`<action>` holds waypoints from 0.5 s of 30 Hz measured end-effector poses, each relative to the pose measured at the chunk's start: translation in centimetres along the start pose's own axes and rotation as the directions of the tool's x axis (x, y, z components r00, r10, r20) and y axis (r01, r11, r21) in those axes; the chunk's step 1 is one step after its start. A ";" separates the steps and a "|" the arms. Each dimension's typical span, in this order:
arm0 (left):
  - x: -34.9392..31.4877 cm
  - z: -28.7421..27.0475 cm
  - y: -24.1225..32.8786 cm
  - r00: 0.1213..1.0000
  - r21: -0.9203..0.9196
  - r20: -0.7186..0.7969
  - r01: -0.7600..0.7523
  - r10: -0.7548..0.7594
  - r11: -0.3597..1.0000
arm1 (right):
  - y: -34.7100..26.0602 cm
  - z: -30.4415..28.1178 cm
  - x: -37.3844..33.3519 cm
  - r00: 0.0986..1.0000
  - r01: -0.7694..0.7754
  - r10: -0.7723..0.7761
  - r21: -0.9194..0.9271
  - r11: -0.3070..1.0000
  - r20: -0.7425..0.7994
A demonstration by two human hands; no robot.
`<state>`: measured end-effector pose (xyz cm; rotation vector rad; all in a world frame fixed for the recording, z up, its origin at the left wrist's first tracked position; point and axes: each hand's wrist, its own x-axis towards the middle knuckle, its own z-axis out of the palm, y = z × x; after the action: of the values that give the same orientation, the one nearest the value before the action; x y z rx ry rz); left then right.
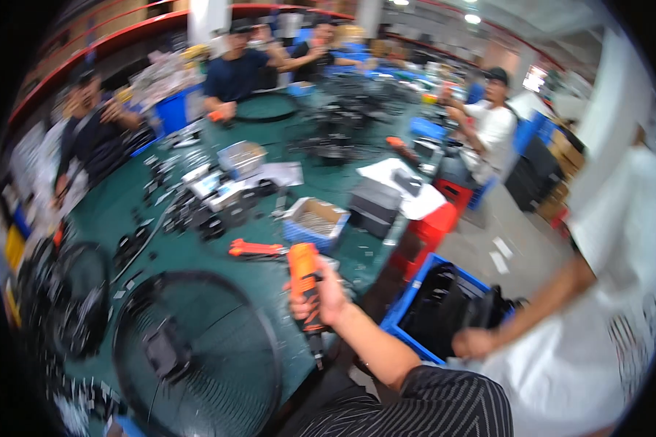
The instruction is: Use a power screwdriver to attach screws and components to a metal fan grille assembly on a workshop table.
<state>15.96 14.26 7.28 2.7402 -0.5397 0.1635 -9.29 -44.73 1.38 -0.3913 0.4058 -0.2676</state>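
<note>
While gripped: ribbed orange screwdriver (305,288).

A long green bench (124,211) runs through a workshop hall; grey floor (488,218) to its right, white pillars (208,16), a red-trimmed upper level (124,36), round ceiling lamps (473,18) glowing overhead

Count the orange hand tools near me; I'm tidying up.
2: an orange power screwdriver gripped in the right hand, and an orange tool lying on the green table just beyond it. Blurred orange spots farther off may be more.
</note>
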 end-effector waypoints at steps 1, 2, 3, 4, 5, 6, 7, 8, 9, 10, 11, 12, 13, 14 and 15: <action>-1.1 0.2 1.5 0.997 -0.202 -0.082 -0.030 0.014 0.979 | 0.1 0.4 -0.5 0.996 0.061 -0.064 -0.045 0.997 -0.057; -2.6 0.5 3.3 0.988 -0.361 -0.154 -0.073 0.018 0.930 | 0.0 1.2 -0.6 0.984 0.128 -0.139 -0.103 0.986 -0.108; -4.0 0.9 5.4 0.988 -0.524 -0.154 -0.105 0.027 0.845 | 0.0 2.0 -1.0 0.972 0.184 -0.200 -0.130 0.974 -0.123; -6.2 0.5 7.5 0.982 -0.398 -0.186 -0.043 -0.034 0.916 | -0.1 2.9 -1.6 0.969 0.217 -0.230 -0.131 0.967 -0.095; -8.1 0.6 10.0 0.980 -0.367 -0.174 0.022 -0.091 0.930 | -0.3 3.9 -2.4 0.966 0.231 -0.241 -0.099 0.968 -0.096; -9.4 0.9 12.8 0.980 -0.423 -0.160 0.043 -0.122 0.905 | -0.2 4.9 -3.3 0.955 0.297 -0.296 -0.030 0.954 0.016; -9.7 0.9 15.1 0.995 -0.435 -0.091 -0.063 0.026 0.898 | 0.1 6.0 -4.3 0.931 0.364 -0.364 0.000 0.931 0.034; -9.9 1.4 17.3 0.992 -0.614 -0.018 -0.109 0.124 0.782 | 0.2 7.1 -4.8 0.902 0.344 -0.333 0.009 0.939 0.276; -10.0 2.1 19.1 0.980 -0.729 0.016 -0.125 0.200 0.673 | 1.1 8.2 -5.2 0.857 0.372 -0.342 -0.004 0.928 0.385; -10.5 2.6 21.3 0.966 -0.893 0.092 -0.027 0.241 0.450 | 1.9 9.1 -6.2 0.799 0.434 -0.376 -0.018 0.901 0.469; -10.7 3.4 23.0 0.940 -0.945 0.132 0.023 0.315 0.325 | 2.9 10.1 -7.1 0.790 0.449 -0.409 0.023 0.893 0.457; -11.0 4.3 24.5 0.923 -0.953 0.134 0.021 0.361 0.302 | 3.7 11.0 -7.6 0.754 0.393 -0.351 0.046 0.918 0.556; -11.0 5.2 25.6 0.912 -0.970 0.089 -0.011 0.401 0.241 | 4.5 12.0 -8.0 0.700 0.340 -0.301 0.068 0.938 0.647; -11.0 5.9 25.8 0.909 -0.968 0.037 -0.071 0.416 0.240 | 5.4 12.7 -8.4 0.657 0.342 -0.313 0.098 0.935 0.686; -11.1 6.4 26.0 0.906 -0.958 0.051 -0.075 0.421 0.276 | 6.3 13.3 -8.7 0.614 0.340 -0.326 0.132 0.931 0.719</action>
<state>-4.05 -6.73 7.32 1.4422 -0.8163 -0.4123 -10.14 -32.12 12.89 -0.5589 -0.4840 -0.4461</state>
